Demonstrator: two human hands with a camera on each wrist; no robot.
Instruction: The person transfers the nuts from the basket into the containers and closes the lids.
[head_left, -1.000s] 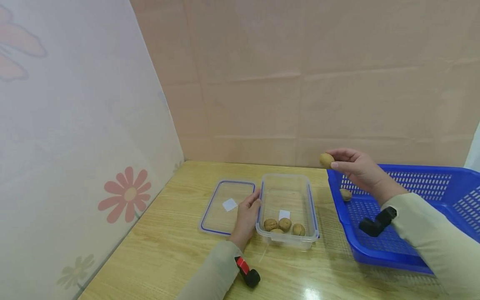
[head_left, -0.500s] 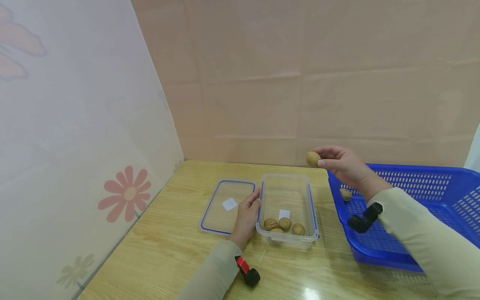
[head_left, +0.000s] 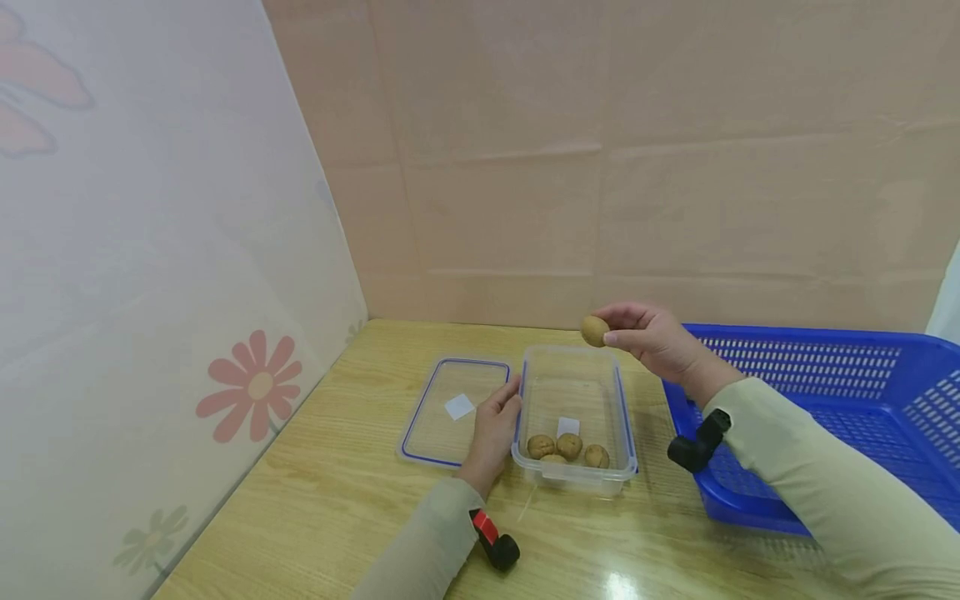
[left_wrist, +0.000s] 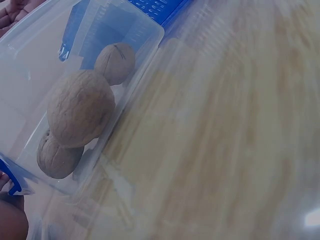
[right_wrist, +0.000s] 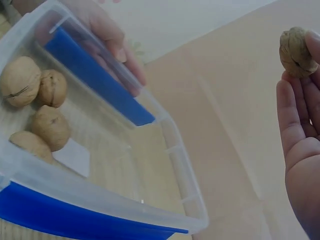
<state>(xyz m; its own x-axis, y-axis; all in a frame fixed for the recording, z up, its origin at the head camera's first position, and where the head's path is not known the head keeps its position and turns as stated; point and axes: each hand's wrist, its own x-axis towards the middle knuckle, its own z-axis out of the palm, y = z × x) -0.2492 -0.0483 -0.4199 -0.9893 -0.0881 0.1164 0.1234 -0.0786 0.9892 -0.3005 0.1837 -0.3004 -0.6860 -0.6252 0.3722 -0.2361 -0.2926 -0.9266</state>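
My right hand (head_left: 660,342) pinches a walnut (head_left: 595,331) between thumb and fingertips, above the far end of a clear plastic food container (head_left: 577,475). In the right wrist view that walnut (right_wrist: 297,51) shows whole, apart from the container. Several walnuts (head_left: 568,447) lie at the container's near end, beside a small white paper square (head_left: 567,427). Against the container's left wall rests my left hand (head_left: 491,429), its fingers stretched along the outside. The left wrist view shows walnuts (left_wrist: 81,108) through the clear wall.
A blue-rimmed clear lid (head_left: 431,433) with a white square lies flat left of the container. On the right stands a blue plastic basket (head_left: 757,512), partly hidden by my right arm. Walls rise behind and left of the wooden table (head_left: 315,500).
My right hand has carried the walnut leftward, from the basket's edge to above the container's far end. A walnut seen earlier in the basket is now hidden. My left hand stays in place.
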